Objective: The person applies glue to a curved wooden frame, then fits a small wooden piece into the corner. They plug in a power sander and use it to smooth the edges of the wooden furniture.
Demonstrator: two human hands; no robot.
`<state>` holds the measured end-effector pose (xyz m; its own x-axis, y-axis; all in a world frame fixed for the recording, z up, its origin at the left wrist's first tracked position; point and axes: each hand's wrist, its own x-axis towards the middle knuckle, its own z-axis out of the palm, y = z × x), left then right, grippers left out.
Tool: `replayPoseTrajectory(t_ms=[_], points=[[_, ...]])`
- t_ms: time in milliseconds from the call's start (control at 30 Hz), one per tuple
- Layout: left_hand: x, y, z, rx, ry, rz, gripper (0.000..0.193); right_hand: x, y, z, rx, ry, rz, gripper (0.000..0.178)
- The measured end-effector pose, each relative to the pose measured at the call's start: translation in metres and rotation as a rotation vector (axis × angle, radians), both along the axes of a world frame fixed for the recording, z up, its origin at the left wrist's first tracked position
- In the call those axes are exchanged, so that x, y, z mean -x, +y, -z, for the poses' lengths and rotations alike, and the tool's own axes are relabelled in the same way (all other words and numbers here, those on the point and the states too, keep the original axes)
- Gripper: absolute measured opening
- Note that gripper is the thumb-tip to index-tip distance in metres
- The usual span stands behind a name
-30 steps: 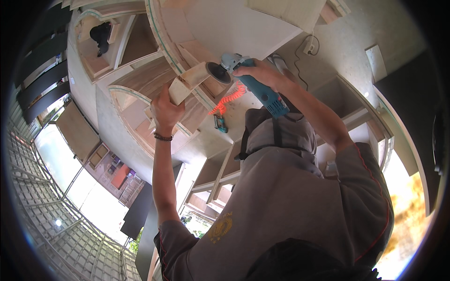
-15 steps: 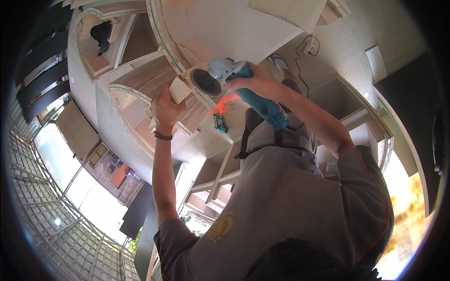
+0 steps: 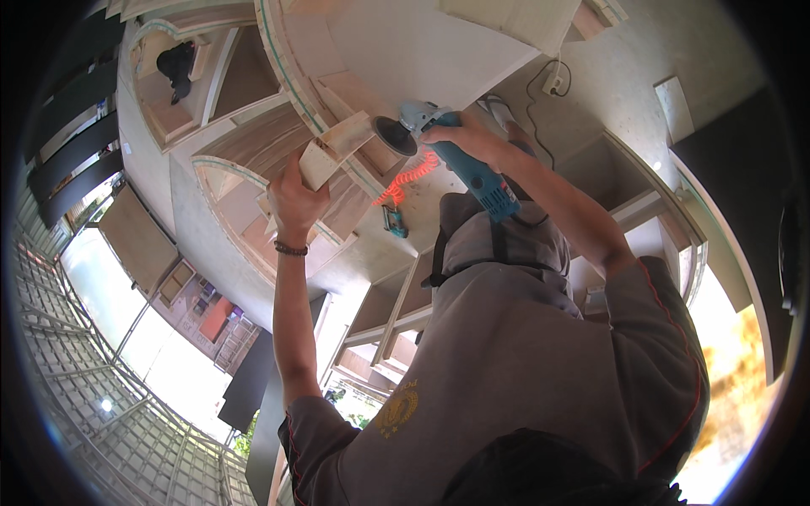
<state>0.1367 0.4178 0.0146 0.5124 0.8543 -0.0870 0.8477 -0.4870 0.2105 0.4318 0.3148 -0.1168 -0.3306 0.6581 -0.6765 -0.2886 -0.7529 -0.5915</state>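
Note:
My left hand (image 3: 297, 201) grips a pale wooden piece (image 3: 346, 137) at its squared near end, fingers wrapped round the block. A bracelet circles that wrist. In my right hand (image 3: 466, 142) is a teal angle grinder (image 3: 483, 187) with a silver head, held by its body. Its dark round sanding disc (image 3: 394, 136) stands tilted at the far right end of the wooden piece. Whether the disc touches the wood I cannot tell. Below the disc, a teal air nailer (image 3: 394, 221) on a coiled orange hose (image 3: 415, 172) rests lower down.
Curved plywood frames (image 3: 240, 164) with compartments stand at the left, and one holds a dark object (image 3: 175, 69). A large pale panel (image 3: 405, 51) lies beyond my hands. A power cord with a socket block (image 3: 553, 83) runs along the floor. Open wooden cabinets (image 3: 629, 198) stand at the right.
The grinder has shifted slightly, and its disc has turned to a narrower angle and moved right and up, uncovering more of the wooden piece. My left hand has barely moved.

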Motion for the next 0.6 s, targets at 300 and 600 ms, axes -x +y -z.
replayPoseTrajectory(t_ms=[300,600], points=[[-0.013,-0.004,-0.007,0.015,-0.004,-0.021,0.039,-0.004,0.002,-0.007,0.002,0.009,0.006,0.069],[-0.010,-0.002,-0.004,0.008,0.010,-0.014,0.038,-0.001,0.005,-0.017,-0.029,-0.031,0.022,0.070]])
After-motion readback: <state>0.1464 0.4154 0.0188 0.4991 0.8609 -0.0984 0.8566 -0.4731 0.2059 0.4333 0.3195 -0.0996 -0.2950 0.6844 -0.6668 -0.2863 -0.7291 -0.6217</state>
